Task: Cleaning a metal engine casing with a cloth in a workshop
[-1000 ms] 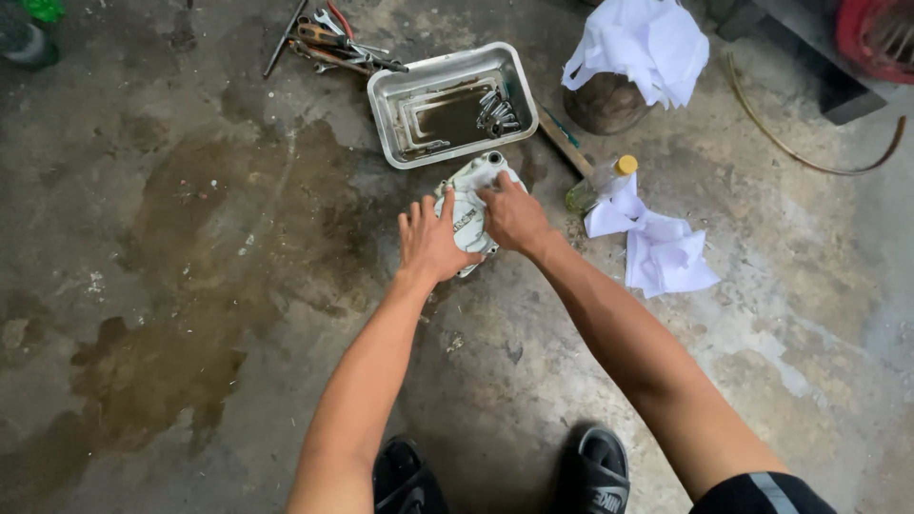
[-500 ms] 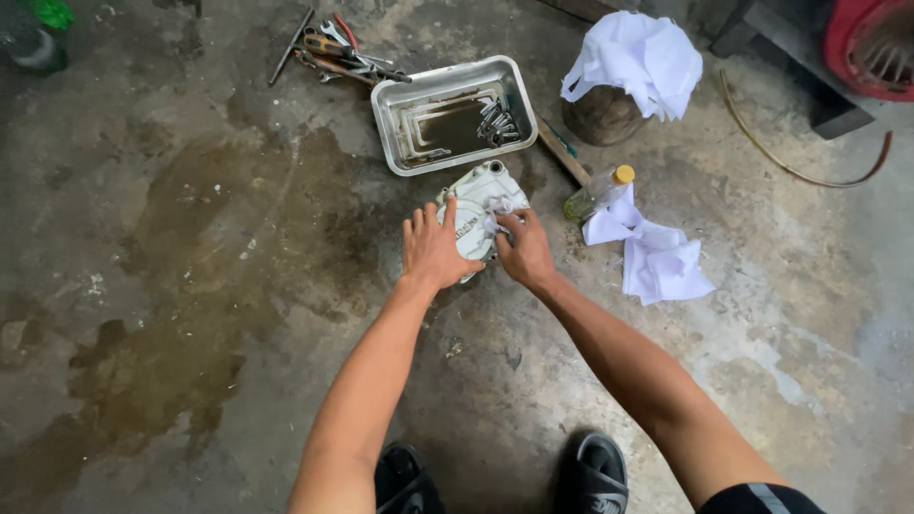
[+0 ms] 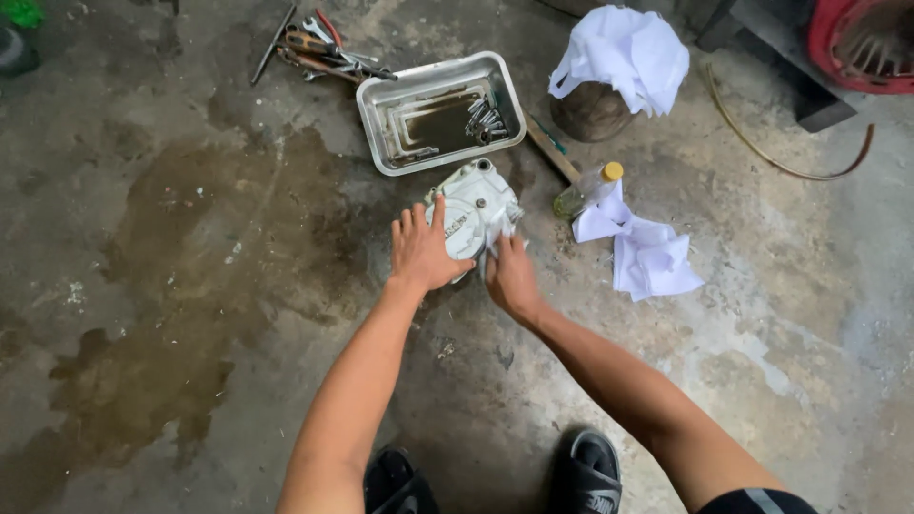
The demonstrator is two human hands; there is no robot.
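While you are crouching over the stained concrete floor (image 3: 190, 286), your left hand (image 3: 424, 252) is lying flat with fingers spread on the near left side of the pale metal engine cover (image 3: 471, 207). Your right hand (image 3: 512, 274) is pinching a small white rag (image 3: 497, 231) against its near right edge. That cover is sitting on the floor, just near of the metal tray (image 3: 381, 133). It is looking heavy, hard and maybe oily, so it could be slipping; the thick outer rim is looking like the best place to hold. A clear bottle (image 3: 583, 190) with a yellow cap is lying to the right, touching crumpled white cloths (image 3: 647, 257). Raised letters are sitting across the cover's round middle.
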